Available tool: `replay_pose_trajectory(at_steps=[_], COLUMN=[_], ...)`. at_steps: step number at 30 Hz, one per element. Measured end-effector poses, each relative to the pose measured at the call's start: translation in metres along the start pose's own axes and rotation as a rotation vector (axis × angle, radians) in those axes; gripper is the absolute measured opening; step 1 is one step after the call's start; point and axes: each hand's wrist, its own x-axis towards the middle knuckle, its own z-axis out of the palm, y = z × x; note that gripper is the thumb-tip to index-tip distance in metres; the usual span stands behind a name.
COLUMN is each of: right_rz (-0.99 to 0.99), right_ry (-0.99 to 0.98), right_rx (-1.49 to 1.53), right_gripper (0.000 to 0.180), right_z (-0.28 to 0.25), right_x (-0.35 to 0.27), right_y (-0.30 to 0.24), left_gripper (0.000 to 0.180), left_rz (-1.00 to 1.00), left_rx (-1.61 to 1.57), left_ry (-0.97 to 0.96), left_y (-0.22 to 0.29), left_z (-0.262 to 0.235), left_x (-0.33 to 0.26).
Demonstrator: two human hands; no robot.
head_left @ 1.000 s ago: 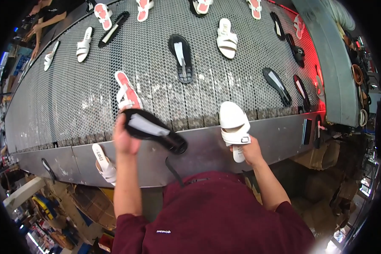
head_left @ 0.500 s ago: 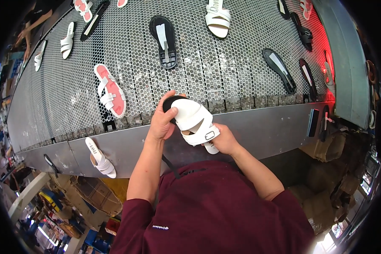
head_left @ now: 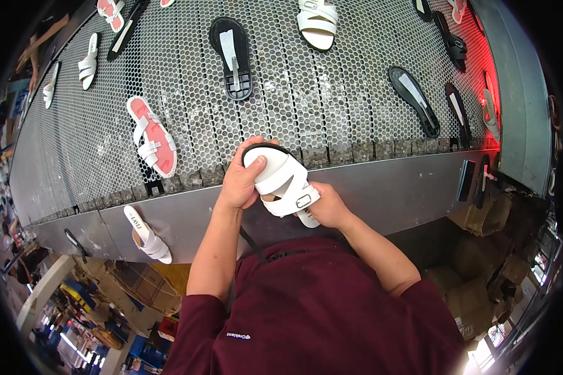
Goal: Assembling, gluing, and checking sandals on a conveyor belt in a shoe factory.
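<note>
I hold a white slide sandal [head_left: 283,174] in both hands, just over the conveyor's near metal edge. It has crossed straps, a small dark buckle and a black sole showing round its toe end. My left hand [head_left: 241,181] grips that toe end, thumb on the white insole and fingers behind the sole. My right hand [head_left: 329,206] is closed round the heel half, near the buckle strap; its fingers are mostly hidden behind the sandal. Beyond my hands, a black sole [head_left: 221,47] with a pale strip lies on the belt.
The perforated metal conveyor belt [head_left: 281,119] carries white sandals, a pink-lined sandal [head_left: 161,150] and several black soles. Another white slide [head_left: 149,240] rests on the metal ledge at left. A grey-green machine housing [head_left: 525,94] with red light stands at right. Cardboard boxes [head_left: 469,306] sit below.
The black sole and white upper of the held sandal now sit closer together at the toe, where the sole shows as a thin rim. The sandals and soles on the belt have shifted slightly left.
</note>
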Motion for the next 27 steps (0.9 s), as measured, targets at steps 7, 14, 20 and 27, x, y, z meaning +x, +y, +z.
replay_pose_trajectory(at_steps=[7,14,20,27], right_rz=[0.022,-0.039,-0.066,-0.085], right_ry=[-0.010,0.001,0.007,0.011], right_rx=[-0.034,-0.131,-0.206,-0.391], right_gripper=[0.016,0.015,0.017,0.012], right_z=[-0.007,-0.010,-0.018,-0.020], right_x=[-0.003,-0.008,-0.007,-0.010], right_y=[-0.003,-0.006,0.002,-0.009], left_gripper=[0.034,0.033,0.037,0.023], left_rz=[-0.023,0.013,0.027,-0.093], left_rx=[0.008,0.019,0.064,0.618], left_ry=[0.018,0.101,0.203,0.116], left_y=[-0.005,-0.014,-0.013,0.005], left_z=[0.003,0.013,0.021,0.016], left_x=[-0.001,-0.003,-0.007,-0.012])
